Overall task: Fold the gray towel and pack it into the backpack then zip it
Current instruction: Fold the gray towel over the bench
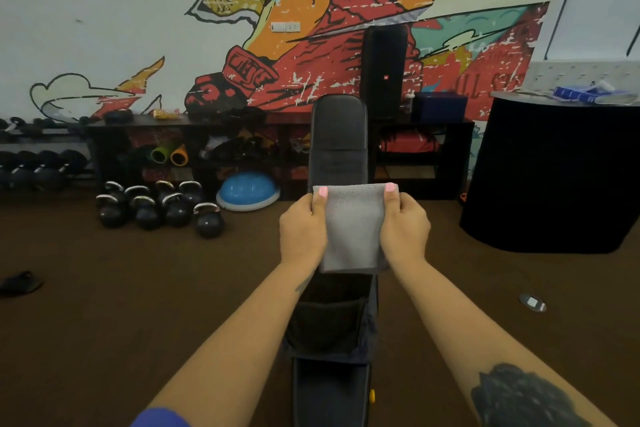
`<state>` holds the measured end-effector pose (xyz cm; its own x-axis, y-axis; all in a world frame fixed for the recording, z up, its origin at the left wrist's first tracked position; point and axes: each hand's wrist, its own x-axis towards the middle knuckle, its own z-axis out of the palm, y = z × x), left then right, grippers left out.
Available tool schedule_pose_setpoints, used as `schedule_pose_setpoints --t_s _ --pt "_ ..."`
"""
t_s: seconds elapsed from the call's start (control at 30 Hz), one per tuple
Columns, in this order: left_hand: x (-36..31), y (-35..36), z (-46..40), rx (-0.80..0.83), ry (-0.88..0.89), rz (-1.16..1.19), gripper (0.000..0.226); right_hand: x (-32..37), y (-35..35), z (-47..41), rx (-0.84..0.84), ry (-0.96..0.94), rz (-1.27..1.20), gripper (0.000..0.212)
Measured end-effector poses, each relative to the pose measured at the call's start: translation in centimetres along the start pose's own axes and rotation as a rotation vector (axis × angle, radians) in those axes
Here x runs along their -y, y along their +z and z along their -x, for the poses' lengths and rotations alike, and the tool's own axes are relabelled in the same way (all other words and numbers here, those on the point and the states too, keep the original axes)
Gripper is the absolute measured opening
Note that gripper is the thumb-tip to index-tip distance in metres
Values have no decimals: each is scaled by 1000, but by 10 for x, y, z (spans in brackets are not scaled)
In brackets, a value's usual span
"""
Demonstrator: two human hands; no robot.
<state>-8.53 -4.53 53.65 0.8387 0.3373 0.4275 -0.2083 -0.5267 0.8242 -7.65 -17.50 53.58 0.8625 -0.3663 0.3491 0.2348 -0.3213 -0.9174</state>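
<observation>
1. Gym floor and mural wall (pixel 104 10) are framing a black padded desk (pixel 338 135) running near to far.
2. Left hand (pixel 302 229) and right hand (pixel 403 226) are each pinching a side of the gray towel (pixel 353 229), thumbs on top.
3. Towel looks folded small; the folding step is probably finishing.
4. Backpack (pixel 329 326) is lying open just near of the towel; next move calls for lowering it inside.

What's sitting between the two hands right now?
In the head view, only the folded gray towel spans the gap: the left hand grips its left edge and the right hand its right edge, thumbs on top, above the open backpack.
</observation>
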Motion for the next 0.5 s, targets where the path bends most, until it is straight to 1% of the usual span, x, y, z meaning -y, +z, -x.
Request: schedule_pose_setpoints --t_s 0.07,0.13,0.17,0.23,0.3,0.33,0.4,0.43,0.47,0.5 --pt "12 1 -1 -55 -14 22 42 -8 -2 -2 -30 -6 -15 55" --pt "27 -2 -8 -86 -147 166 37 -19 -6 -6 -73 40 -34 55" --pt "34 -3 -11 -61 -237 249 36 -24 -9 -8 -64 56 -42 55" --pt "43 -2 -13 80 -438 360 40 -28 -8 -9 2 61 -50 56" --pt "44 1 -11 248 -548 404 55 -27 -2 -8 66 47 -47 53" --pt "45 4 -9 307 -548 412 67 -26 3 -7 92 35 -35 52" --pt "47 8 -11 349 -475 366 97 -23 15 -7 165 19 -27 57" --pt "51 8 -16 355 -416 340 104 -22 21 -8 210 19 -33 58" --pt "53 7 -19 381 -352 326 104 -20 25 -9 263 22 -42 56" --pt "57 5 -25 441 -289 338 102 -18 29 -11 329 23 -57 54"
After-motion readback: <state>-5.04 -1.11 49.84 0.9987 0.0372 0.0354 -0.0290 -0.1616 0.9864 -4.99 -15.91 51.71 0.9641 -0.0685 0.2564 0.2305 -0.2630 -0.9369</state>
